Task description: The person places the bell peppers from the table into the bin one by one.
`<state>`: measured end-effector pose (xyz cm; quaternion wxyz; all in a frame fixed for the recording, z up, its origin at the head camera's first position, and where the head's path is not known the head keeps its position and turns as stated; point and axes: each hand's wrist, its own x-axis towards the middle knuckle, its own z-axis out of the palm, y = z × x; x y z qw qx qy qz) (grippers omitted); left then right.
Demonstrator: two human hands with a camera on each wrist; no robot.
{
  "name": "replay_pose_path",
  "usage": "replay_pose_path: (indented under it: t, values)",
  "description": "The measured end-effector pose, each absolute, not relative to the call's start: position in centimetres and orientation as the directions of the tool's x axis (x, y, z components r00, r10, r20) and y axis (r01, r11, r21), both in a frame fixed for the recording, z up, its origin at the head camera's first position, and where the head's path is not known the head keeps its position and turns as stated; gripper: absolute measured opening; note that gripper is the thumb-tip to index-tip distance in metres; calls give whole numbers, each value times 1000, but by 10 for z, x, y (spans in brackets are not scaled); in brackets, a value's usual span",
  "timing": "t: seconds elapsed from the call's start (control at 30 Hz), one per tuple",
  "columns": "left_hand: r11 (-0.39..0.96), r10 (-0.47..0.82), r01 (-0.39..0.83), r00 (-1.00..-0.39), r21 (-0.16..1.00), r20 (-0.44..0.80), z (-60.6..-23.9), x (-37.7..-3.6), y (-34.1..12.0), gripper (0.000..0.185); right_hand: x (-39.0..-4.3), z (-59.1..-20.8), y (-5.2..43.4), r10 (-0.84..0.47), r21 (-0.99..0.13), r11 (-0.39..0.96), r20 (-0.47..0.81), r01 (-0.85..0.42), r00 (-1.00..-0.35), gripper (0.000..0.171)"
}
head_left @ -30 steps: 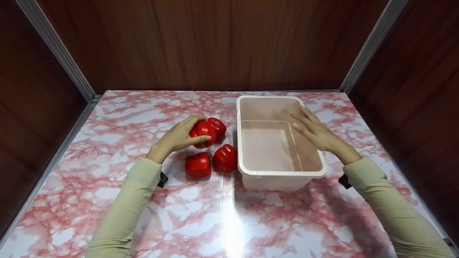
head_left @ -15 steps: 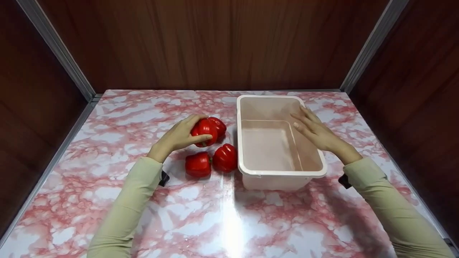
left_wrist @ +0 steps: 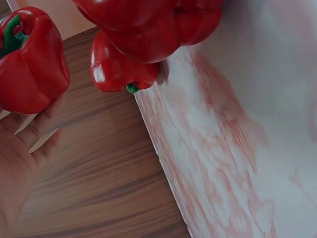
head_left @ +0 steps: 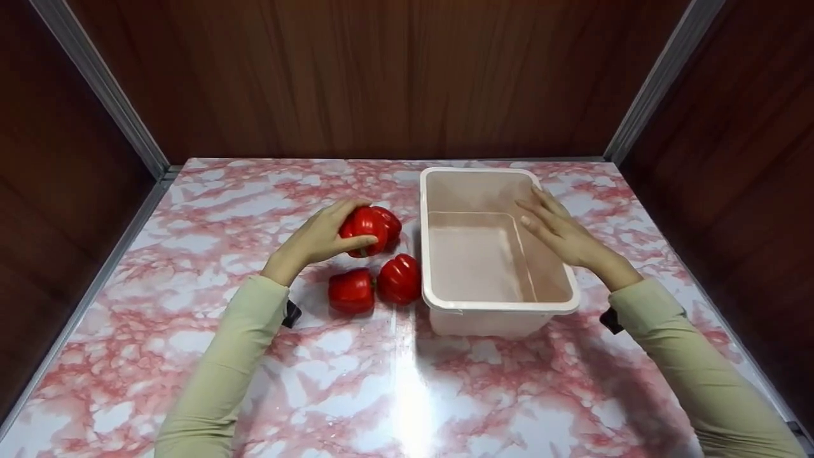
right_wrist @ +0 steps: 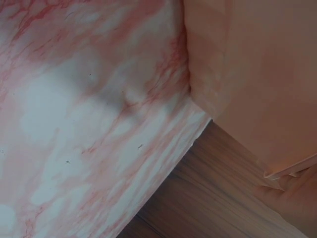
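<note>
Lifting a little off the worktop [head_left: 191,356], the red pepper [head_left: 364,230] in the left hand [head_left: 316,240] now sits slightly higher and nearer the tub than it did a second ago; the change is small, but I would judge it the start of a carry rather than a mere touch. The grip of that hand is closed round the pepper: fingers arch over its top and the thumb presses its near side. From the left wrist view the held pepper [left_wrist: 32,59] shows its green stem, with the palm below it.

Just behind it a second pepper [head_left: 388,224] lies on the marble, partly hidden by the held one. Nearer to the person, two more peppers rest side by side, the left one [head_left: 350,291] and the right one [head_left: 399,280], the latter just beside the tub's wall.

Further right stands the pale pink tub [head_left: 496,308], with nothing inside it. The right hand [head_left: 561,234] has not moved across the three moments: it lies with straight, relaxed fingers along the tub's right rim, palm against the inner wall, steadying it and clasping nothing.
</note>
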<state>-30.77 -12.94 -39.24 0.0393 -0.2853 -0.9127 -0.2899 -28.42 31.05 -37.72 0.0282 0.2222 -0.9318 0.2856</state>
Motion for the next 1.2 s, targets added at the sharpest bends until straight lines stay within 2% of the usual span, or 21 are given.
replay_pose_path:
  t: [0.53, 1.2]
  values:
    - [641, 519, 586, -806, 496, 283, -390, -311, -123, 71, -285, -378, 310, -392, -513, 751, 160, -416, -906, 50]
    - [636, 521, 600, -798, 485, 304, -387, -312, -121, 73, -285, -378, 311, -383, -521, 753, 151, -403, -911, 50]
